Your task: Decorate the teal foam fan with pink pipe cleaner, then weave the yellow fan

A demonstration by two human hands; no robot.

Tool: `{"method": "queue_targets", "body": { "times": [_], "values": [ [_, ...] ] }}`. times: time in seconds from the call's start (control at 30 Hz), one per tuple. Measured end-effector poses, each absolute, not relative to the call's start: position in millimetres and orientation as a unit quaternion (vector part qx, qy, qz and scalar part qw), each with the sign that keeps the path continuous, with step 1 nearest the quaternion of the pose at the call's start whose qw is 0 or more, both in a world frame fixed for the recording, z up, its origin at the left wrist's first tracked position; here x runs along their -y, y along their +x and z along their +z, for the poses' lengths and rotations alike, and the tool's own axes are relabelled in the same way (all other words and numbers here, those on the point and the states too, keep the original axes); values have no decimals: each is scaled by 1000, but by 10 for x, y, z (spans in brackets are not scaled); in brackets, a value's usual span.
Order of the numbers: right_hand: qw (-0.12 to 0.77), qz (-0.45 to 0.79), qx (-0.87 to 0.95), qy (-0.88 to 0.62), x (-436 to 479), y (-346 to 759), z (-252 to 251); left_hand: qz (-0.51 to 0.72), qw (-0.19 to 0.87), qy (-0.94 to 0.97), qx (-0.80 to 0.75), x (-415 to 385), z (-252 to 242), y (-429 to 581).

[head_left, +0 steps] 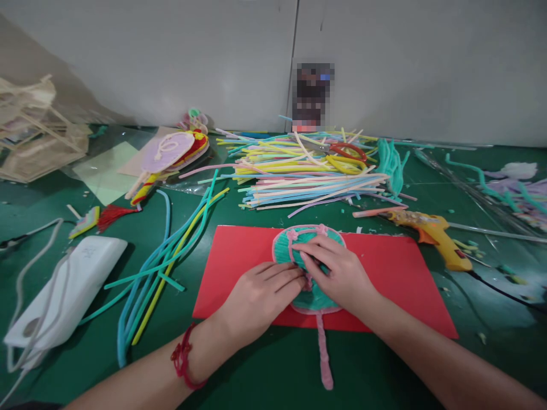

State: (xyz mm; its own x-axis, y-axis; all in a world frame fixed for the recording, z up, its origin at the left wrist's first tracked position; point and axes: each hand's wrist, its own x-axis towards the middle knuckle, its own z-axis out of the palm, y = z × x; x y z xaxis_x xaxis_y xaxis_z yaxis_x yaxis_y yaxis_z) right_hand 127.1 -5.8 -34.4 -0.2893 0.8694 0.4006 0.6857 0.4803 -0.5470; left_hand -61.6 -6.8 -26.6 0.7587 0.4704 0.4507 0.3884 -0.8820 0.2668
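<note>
A round hand fan [280,246] made of teal pipe cleaners, with a pink rim and a pink handle, lies on a red sheet [243,256]. The handle hangs past the sheet's near edge. My left hand [265,293] rests on the fan's left side, its fingers together and bent onto the pink trim near the middle. From the right, my right hand [337,267] pinches a pink pipe cleaner [292,245] that curves across the teal face. Both hands hide much of the fan's centre.
Bundled coloured pipe cleaners [316,188] lie behind, with scissors [348,156] on top. A yellow glue gun [440,233] lies right. Loose pipe cleaners [171,256], a white power bank [72,296] with cable, and a purple fan [166,151] are left.
</note>
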Motion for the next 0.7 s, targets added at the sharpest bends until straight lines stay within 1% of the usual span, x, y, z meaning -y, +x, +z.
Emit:
{"method": "queue_targets", "body": {
  "times": [0.37, 0.57, 0.7],
  "values": [
    [297, 64, 815, -493, 80, 1243, -370, 257, 73, 936, -231, 73, -287, -621],
    [300, 70, 809, -500, 79, 1231, -371, 253, 74, 936, -232, 73, -273, -623],
    [279, 48, 815, -505, 89, 1228, -368, 259, 77, 935, -231, 73, -265, -616]
  ]
}}
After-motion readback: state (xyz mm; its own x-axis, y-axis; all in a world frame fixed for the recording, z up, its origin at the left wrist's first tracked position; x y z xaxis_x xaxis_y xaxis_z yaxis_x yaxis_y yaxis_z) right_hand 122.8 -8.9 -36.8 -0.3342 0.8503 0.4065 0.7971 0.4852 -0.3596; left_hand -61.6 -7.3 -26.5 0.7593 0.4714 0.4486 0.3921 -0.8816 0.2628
